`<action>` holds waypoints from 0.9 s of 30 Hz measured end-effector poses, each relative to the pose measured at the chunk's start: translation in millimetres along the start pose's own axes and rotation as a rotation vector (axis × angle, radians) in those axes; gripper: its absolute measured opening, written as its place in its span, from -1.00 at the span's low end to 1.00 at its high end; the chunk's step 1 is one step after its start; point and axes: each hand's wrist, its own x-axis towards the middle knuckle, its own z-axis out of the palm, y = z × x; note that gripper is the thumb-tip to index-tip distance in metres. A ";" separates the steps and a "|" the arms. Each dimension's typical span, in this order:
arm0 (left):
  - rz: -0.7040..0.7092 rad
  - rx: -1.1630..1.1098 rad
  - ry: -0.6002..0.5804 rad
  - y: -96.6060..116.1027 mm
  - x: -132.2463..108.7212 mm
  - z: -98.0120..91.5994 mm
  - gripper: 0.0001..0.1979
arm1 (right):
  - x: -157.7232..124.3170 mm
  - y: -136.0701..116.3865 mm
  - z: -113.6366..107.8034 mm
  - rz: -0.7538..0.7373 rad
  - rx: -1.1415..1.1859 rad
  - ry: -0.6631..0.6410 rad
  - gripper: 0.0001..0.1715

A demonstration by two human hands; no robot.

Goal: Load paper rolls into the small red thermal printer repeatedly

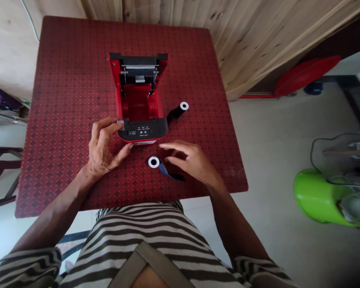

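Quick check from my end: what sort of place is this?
Probably a room in a home, perhaps a small shop: a red patterned table beside a wood-plank wall, with what looks like a dark chair at the left.

A loose top (132, 230) is showing wavy horizontal stripes, dark olive-grey alternating with off-white. A broad, plain grey-brown trim (144, 253) is forming a pointed V. Matching striped sleeves (27, 262) are stopping above the forearms (234, 224), leaving the left hand (103, 150) and right hand (195, 160) bare.
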 end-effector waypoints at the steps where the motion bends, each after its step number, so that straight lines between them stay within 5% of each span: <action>1: -0.003 -0.009 0.000 0.2 -0.1 0.0 -0.39 | 2.8 -0.8 4.3 -0.049 0.017 -0.098 -0.49; 4: -0.002 -0.013 -0.004 -1.3 -1.4 0.5 -0.38 | 18.2 3.1 16.3 -0.197 0.012 -0.272 -0.33; 8: -0.005 0.030 -0.011 -3.5 -3.6 2.0 -0.38 | 29.4 3.1 23.0 -0.230 0.004 -0.320 -0.57; 11: -0.001 0.022 -0.003 -3.2 -4.0 3.3 -0.39 | 25.2 -16.3 8.5 -0.251 -0.005 -0.330 -0.62; 14: 0.010 0.018 -0.001 -3.2 -4.9 4.2 -0.40 | 26.1 -50.8 -17.7 -0.326 -0.110 -0.260 -0.56; 18: -0.010 0.033 -0.021 -3.9 -7.0 4.5 -0.40 | 59.9 -86.5 -33.8 -0.321 -0.425 -0.010 -0.49; 23: -0.010 -0.013 -0.011 -1.5 -6.7 4.8 -0.42 | 119.6 -86.4 -10.1 -0.308 -0.656 -0.050 -0.66; 27: -0.001 -0.038 -0.019 0.5 -6.2 5.4 -0.41 | 136.8 -79.3 2.6 -0.224 -0.768 -0.155 -0.69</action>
